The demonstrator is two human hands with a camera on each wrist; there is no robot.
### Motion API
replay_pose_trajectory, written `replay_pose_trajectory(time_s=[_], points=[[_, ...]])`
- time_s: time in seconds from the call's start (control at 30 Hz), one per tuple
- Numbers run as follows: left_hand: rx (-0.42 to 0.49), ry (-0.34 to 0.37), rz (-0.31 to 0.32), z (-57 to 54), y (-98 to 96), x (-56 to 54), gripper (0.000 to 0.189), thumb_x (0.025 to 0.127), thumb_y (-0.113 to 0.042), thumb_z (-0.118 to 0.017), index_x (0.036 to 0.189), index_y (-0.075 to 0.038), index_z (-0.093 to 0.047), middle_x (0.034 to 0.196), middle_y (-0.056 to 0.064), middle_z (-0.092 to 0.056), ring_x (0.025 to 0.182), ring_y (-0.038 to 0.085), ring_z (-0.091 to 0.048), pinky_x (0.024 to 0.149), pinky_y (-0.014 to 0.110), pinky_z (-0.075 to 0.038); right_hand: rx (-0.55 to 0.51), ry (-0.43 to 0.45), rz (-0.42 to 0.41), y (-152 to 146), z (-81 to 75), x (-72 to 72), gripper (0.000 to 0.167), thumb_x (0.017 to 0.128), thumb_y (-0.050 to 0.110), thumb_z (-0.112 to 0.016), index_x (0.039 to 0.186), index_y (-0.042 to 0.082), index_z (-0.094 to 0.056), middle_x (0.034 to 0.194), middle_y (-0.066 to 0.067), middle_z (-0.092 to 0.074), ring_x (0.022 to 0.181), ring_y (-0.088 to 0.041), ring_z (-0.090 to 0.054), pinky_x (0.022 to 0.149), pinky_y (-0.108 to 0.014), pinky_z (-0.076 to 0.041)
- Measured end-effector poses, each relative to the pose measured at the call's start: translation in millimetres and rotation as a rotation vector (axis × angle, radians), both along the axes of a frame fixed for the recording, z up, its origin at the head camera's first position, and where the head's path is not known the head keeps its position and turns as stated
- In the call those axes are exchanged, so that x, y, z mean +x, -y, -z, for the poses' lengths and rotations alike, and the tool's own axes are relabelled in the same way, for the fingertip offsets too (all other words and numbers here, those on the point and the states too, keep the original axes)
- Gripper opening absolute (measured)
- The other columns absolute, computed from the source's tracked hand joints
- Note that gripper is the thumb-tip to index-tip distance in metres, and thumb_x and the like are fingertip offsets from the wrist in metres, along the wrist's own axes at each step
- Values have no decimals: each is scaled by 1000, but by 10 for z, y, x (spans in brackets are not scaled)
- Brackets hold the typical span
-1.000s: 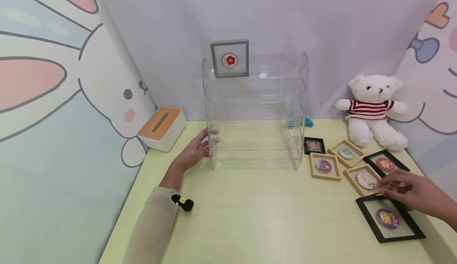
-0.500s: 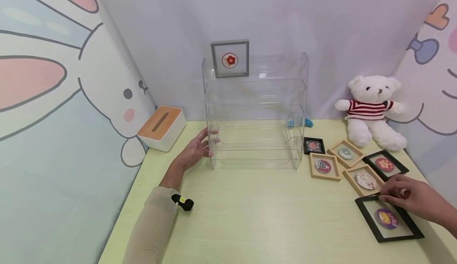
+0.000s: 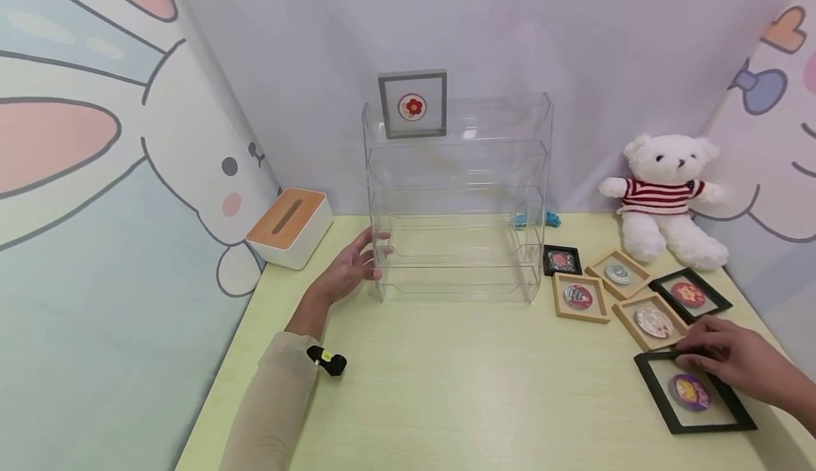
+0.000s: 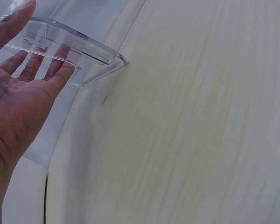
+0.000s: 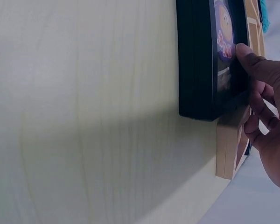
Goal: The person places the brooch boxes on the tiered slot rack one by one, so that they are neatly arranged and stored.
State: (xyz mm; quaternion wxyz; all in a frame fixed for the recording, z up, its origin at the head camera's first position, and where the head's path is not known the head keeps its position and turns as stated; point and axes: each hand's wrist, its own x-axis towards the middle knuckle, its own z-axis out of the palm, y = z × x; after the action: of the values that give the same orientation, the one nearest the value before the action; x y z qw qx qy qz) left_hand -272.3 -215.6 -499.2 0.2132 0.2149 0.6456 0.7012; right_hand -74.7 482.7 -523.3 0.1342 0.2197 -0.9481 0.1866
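Note:
My right hand (image 3: 742, 358) pinches the far edge of a black picture frame (image 3: 712, 428) at the front right of the table. A round purple badge (image 3: 690, 392) with a yellow character sits inside it. In the right wrist view the thumb lies on the frame's inner edge, with the other fingers curled beyond it. My left hand (image 3: 347, 271) rests against the left side of a clear tiered display rack (image 3: 459, 273), its fingers spread and mostly straight. In the left wrist view those fingers (image 4: 60, 72) show behind the transparent plastic. A grey frame (image 3: 413, 134) stands on the rack's top tier.
Right of the rack lie several more badge frames, among them a wooden frame (image 3: 561, 311), a small black frame (image 3: 562, 273) and another black frame (image 3: 720, 308). A white teddy bear (image 3: 656, 195) sits behind them. A wood-lidded tissue box (image 3: 287, 227) stands at the back left.
The right hand's fingers have settled onto the black frame's far edge, and the frame has shifted slightly to the left. The left hand and the rack have stayed in place.

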Motion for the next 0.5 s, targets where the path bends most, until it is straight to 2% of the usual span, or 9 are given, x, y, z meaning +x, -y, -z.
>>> replay_pose_trajectory(time_s=[0.17, 0.33, 0.5], points=[[-6, -9, 1, 1, -4, -9, 103, 95, 17, -62, 178, -12, -9, 181, 21, -16, 162, 42, -33, 110, 40, -53, -58, 16, 19, -6, 0, 30, 53, 59, -10, -98, 88, 31, -81, 94, 22, -64, 79, 9, -50, 64, -14, -37], [-13, -10, -1, 11, 0, -12, 102, 96, 18, -62, 178, -12, -9, 181, 17, -20, 162, 40, -34, 112, 41, -52, -97, 33, 30, -15, -62, 46, 52, 69, -13, -93, 97, 28, -80, 94, 25, -69, 78, 12, -56, 63, -9, -42], [-17, -4, -2, 4, -3, -1, 103, 96, 19, -61, 178, -13, -8, 181, 16, -21, 159, 33, -38, 111, 40, -53, -140, 44, 22, -1, -121, 34, 48, 78, -15, -88, 105, 23, -80, 95, 26, -73, 83, 13, -65, 66, -7, -50]])
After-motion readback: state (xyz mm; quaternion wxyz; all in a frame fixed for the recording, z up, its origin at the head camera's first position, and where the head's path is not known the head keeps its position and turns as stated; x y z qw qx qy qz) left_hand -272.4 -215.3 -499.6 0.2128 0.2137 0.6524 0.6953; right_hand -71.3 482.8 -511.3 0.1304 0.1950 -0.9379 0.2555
